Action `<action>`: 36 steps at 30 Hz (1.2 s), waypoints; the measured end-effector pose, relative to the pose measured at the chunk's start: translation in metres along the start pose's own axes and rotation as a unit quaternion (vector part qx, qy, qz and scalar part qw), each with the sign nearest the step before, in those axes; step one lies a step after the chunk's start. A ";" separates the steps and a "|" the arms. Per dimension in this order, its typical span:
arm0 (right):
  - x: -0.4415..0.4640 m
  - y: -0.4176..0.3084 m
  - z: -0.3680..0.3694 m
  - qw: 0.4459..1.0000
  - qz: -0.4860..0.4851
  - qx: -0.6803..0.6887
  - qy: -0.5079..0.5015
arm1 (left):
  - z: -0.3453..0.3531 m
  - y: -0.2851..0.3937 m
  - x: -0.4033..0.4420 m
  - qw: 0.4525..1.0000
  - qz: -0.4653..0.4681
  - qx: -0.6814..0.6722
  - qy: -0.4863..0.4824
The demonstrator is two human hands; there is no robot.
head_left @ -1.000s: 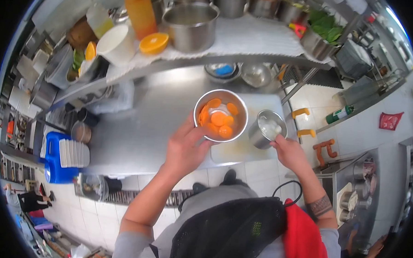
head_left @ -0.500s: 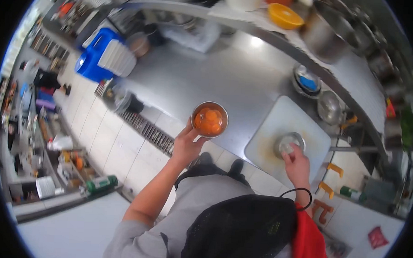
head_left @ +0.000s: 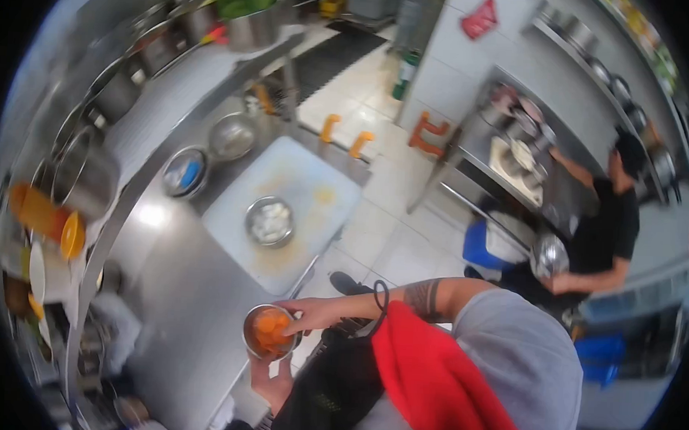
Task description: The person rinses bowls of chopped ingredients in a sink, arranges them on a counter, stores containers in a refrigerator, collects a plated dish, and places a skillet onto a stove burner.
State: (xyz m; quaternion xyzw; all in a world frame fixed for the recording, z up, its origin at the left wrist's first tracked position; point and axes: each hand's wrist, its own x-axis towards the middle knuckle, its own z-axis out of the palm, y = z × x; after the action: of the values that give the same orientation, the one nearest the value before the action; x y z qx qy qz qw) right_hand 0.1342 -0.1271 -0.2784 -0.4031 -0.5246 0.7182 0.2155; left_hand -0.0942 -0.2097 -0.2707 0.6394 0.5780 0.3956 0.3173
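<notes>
My left hand (head_left: 272, 387) grips a small metal bowl (head_left: 248, 344) from below and beside it. Several round orange pieces that look like egg yolks (head_left: 269, 328) lie in the bowl. At its far right rim, my right hand (head_left: 309, 315) is closed on the bowl's edge, the fingertips partly hidden. A second metal bowl (head_left: 250, 230) holds white pieces (head_left: 273, 219) that I cannot identify. It stands on a stained white cutting board (head_left: 325, 222), away from both hands.
Beyond the board stand a metal bowl (head_left: 234, 136) and a bowl with a blue item (head_left: 188, 176). The steel counter (head_left: 172, 284) runs below a shelf (head_left: 157, 107) of pots. At right, a person (head_left: 602, 218) in black holds a metal bowl (head_left: 550, 255).
The view has turned far to the right, bringing the other person into sight. My right hand has left the bowl on the board and come to the bowl in my left hand.
</notes>
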 end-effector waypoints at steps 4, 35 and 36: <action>-0.089 0.031 -0.022 0.975 0.008 0.151 0.162 | 0.042 0.018 0.024 0.974 0.154 -0.031 -0.164; -0.420 0.141 -0.397 0.885 -0.127 0.138 0.426 | 0.532 0.311 0.163 0.827 -0.060 0.053 -0.557; -0.408 0.130 -0.423 0.897 -0.118 0.112 0.411 | 0.541 0.311 0.186 0.841 -0.078 0.050 -0.533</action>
State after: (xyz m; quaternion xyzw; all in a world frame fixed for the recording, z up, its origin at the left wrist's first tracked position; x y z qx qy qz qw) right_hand 0.7273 -0.2274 -0.3074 -0.5710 -0.3490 0.5119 0.5387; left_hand 0.5331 -0.0385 -0.2395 0.7194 0.3865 -0.0616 0.5738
